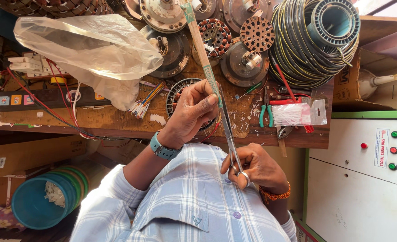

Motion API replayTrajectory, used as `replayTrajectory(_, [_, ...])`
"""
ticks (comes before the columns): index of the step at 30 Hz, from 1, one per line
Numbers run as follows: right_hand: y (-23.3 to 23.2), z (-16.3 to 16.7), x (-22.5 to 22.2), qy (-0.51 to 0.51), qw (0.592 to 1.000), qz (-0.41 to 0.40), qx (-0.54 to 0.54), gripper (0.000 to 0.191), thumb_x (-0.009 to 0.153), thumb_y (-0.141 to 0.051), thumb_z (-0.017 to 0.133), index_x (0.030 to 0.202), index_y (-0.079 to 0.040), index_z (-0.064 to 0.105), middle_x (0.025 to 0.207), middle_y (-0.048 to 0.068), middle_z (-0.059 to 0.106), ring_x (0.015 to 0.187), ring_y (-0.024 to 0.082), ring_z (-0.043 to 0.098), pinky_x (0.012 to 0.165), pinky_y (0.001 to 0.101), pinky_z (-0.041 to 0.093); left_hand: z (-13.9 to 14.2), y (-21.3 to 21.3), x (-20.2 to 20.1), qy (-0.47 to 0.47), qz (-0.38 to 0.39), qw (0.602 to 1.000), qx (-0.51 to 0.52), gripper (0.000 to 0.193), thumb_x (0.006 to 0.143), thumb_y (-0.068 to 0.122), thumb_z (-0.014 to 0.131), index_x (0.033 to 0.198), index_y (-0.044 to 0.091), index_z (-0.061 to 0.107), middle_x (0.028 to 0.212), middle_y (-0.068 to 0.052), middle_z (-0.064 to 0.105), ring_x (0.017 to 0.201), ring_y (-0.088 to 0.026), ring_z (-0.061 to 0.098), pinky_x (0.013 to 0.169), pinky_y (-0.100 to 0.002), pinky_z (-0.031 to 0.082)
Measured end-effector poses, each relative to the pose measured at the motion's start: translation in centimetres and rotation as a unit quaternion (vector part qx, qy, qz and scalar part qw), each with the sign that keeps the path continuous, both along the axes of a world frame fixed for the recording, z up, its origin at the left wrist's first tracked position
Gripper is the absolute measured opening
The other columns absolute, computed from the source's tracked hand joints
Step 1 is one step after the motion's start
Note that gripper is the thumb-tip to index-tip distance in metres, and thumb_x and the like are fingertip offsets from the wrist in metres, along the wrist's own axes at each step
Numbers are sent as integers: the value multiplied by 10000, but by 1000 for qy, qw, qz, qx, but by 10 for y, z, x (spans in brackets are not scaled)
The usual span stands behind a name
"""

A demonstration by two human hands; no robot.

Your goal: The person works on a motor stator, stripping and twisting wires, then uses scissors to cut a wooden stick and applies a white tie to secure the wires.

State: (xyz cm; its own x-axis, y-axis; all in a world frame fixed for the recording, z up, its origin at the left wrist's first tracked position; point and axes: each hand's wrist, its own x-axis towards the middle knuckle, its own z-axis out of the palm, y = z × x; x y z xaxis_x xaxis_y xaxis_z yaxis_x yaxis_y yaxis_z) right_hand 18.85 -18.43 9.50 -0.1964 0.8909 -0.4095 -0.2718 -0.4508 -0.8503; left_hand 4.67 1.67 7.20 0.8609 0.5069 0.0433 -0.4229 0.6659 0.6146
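Note:
My left hand [191, 112], with a teal watch on its wrist, pinches a long narrow tan strip [201, 49] with a green printed section. The strip runs up over the workbench. My right hand [257, 168], with an orange bead bracelet, has its fingers through the handles of slim metal scissors [228, 130]. The blades point up along the strip's lower end, right beside my left fingers. A round wound stator [177, 92] lies on the bench behind my left hand, partly hidden by it.
The wooden bench [118, 121] carries a crumpled clear plastic bag [91, 49], several fan motor parts [245, 65], a big reel of wire [315, 40], teal-handled pliers [265, 114] and a small packet [297, 114]. A white control cabinet [364, 170] stands right; teal buckets [41, 201] lower left.

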Motion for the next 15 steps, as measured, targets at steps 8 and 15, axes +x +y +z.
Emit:
replayTrajectory(8, [2, 2, -9, -43, 999, 15, -12, 638, 625, -513, 910, 897, 41, 749, 696, 12, 697, 646, 61, 635, 567, 207, 480, -2, 3, -8, -3, -13, 1000, 1, 282, 988, 229, 763, 916, 58, 550, 811, 26, 501, 570, -59, 456, 492, -202, 327])
replayTrajectory(15, [1, 0, -19, -39, 999, 19, -9, 594, 665, -482, 917, 895, 40, 748, 716, 31, 713, 672, 80, 655, 598, 228, 500, -5, 5, -14, -2, -38, 999, -4, 270, 981, 212, 771, 920, 56, 559, 788, 28, 496, 563, -48, 456, 468, -194, 317])
